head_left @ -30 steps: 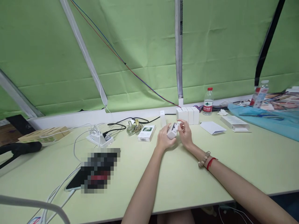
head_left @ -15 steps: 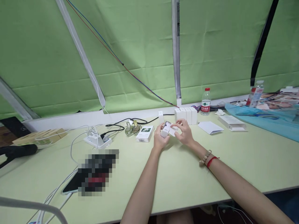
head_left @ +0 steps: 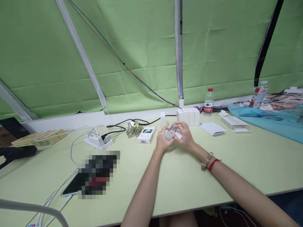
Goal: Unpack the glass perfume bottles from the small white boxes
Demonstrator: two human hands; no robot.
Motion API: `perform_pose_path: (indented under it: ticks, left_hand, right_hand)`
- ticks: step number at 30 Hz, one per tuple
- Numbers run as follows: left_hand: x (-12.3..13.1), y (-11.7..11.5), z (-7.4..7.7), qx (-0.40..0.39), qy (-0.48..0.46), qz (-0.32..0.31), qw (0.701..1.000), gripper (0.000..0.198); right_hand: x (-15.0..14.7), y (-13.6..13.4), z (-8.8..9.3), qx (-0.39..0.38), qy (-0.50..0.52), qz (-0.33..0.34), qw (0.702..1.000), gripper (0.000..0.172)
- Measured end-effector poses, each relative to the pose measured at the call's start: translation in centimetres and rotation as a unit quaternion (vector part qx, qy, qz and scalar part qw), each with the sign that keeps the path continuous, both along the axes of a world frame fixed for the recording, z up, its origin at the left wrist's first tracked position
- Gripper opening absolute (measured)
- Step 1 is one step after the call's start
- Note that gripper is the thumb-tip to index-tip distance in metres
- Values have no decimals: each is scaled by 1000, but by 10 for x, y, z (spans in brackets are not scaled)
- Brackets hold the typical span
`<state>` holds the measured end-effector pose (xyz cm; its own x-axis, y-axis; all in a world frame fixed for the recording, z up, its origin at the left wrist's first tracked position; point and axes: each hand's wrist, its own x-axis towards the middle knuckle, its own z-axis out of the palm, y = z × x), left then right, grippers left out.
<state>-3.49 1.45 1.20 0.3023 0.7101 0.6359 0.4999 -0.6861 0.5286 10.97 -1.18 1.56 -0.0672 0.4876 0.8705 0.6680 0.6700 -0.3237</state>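
Over the middle of the table, my left hand [head_left: 163, 140] is wrapped round a small white box [head_left: 169, 135], which is tilted with a dark opening at its upper end. The fingers of my right hand [head_left: 187, 136] are bent and pressed together at that end and along the box's right side. A white flap or slip [head_left: 179, 134] shows beneath my right fingers; whether it belongs to the box I cannot tell. Just behind my hands stand several white boxes [head_left: 189, 117] in a row and one narrow white box [head_left: 163, 118] by itself.
A white box with a printed picture [head_left: 146, 135] lies left of my hands. Folded white paper [head_left: 213, 129], a shallow white box [head_left: 235, 125] and a red-capped bottle [head_left: 208, 104] are to the right. A power strip [head_left: 99, 143] with cables and a partly blurred phone [head_left: 71, 186] occupy the left.
My right hand has moved left and closed in on the box's open end. The box has turned in my left hand, and less of the white flap shows.
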Motion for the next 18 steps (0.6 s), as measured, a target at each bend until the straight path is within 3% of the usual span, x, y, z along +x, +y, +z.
perform_pose_path:
  ticks: [5, 8, 13, 18]
  left_hand:
    - [1, 5, -4, -27, -5, -38, 999, 66]
    - [0, 7, -7, -16, -29, -16, 999, 71]
    - [-4, 5, -10, 95, -50, 33, 994, 73]
    - [-4, 5, -9, 189, -133, 3, 973, 64]
  right_hand:
    - [3, 1, 0, 0, -4, -3, 1000, 16]
    - [6, 3, -2, 23, 8, -7, 1000, 12]
    - [1, -1, -1, 70, 17, 2, 997, 14]
    - [-16, -14, 5, 152, -6, 0, 988, 21]
